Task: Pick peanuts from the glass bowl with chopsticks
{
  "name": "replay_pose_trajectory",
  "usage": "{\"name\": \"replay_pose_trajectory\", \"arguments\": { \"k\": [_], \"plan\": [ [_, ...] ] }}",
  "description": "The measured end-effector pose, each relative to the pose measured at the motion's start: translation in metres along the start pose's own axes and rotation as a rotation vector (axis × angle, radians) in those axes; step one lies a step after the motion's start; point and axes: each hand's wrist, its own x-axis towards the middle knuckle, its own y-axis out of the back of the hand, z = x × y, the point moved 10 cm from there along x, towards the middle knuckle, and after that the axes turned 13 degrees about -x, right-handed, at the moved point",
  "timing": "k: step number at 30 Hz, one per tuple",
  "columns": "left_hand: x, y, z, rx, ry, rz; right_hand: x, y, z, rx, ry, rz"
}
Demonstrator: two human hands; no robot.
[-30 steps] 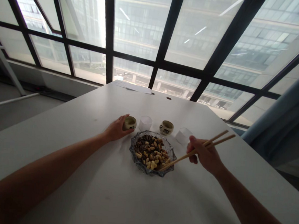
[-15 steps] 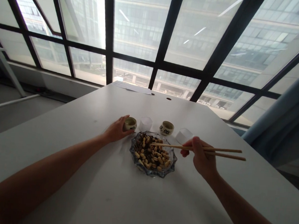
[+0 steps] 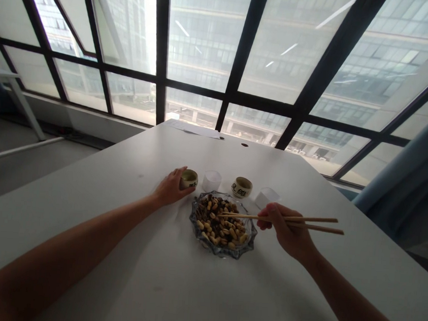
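A scalloped glass dish [image 3: 246, 246] of peanuts and dark seeds sits on the white table [image 3: 160, 275]. My right hand [image 3: 290, 233] grips a pair of wooden chopsticks [image 3: 305, 222], held level with the tips over the middle of the dish. My left hand [image 3: 170, 189] is curled around a small green ceramic cup [image 3: 189, 179] just left of the dish. A second ceramic cup [image 3: 242, 187] with dark characters stands behind the dish. Two small clear plastic cups flank it, one [image 3: 211, 180] to its left and one [image 3: 266, 196] to its right.
Sheets of paper [image 3: 194, 128] lie at the table's far edge. Beyond them is a large window with black frames [image 3: 240, 58]. A blue curtain [image 3: 411, 191] hangs at the right. A white table leg [image 3: 21, 106] stands at the far left over grey floor.
My right hand swung the chopsticks from a steep angle at the dish's right rim to level, tips over the dish's middle. My left hand stayed on the green cup.
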Motion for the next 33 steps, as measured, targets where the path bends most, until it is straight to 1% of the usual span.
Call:
{"name": "replay_pose_trajectory", "arguments": {
  "k": [2,4,6,9,11,14,16,18,21,23,28,33],
  "plan": [
    [0.001,0.003,-0.002,0.021,0.009,0.036,0.001,-0.001,0.002,-0.014,-0.016,-0.036],
    [0.001,0.005,-0.002,0.043,-0.006,0.066,0.002,0.002,0.004,-0.023,-0.03,-0.04],
    [0.001,0.005,-0.001,0.055,-0.023,0.081,0.002,0.012,0.003,-0.023,-0.033,0.02],
    [0.001,0.003,-0.003,0.033,0.008,0.079,0.002,0.028,-0.002,-0.015,-0.033,0.178],
    [0.002,0.002,-0.007,0.004,0.051,0.068,0.007,0.027,-0.009,-0.009,-0.022,0.219],
    [0.002,-0.001,-0.01,-0.021,0.087,0.054,0.028,0.005,-0.03,-0.004,0.042,0.137],
    [0.003,-0.002,-0.011,-0.028,0.09,0.054,0.048,-0.015,-0.043,-0.031,0.069,0.058],
    [0.003,-0.002,-0.011,-0.036,0.091,0.055,0.07,-0.041,-0.054,-0.06,0.083,-0.059],
    [0.003,-0.003,-0.01,-0.044,0.102,0.054,0.096,-0.08,-0.059,-0.129,0.053,-0.251],
    [0.003,-0.003,-0.009,-0.049,0.108,0.052,0.109,-0.097,-0.061,-0.159,0.046,-0.323],
    [0.003,-0.002,-0.006,-0.056,0.107,0.051,0.123,-0.121,-0.061,-0.207,0.06,-0.408],
    [0.003,-0.003,-0.005,-0.055,0.114,0.042,0.123,-0.131,-0.058,-0.224,0.036,-0.461]
  ]
}}
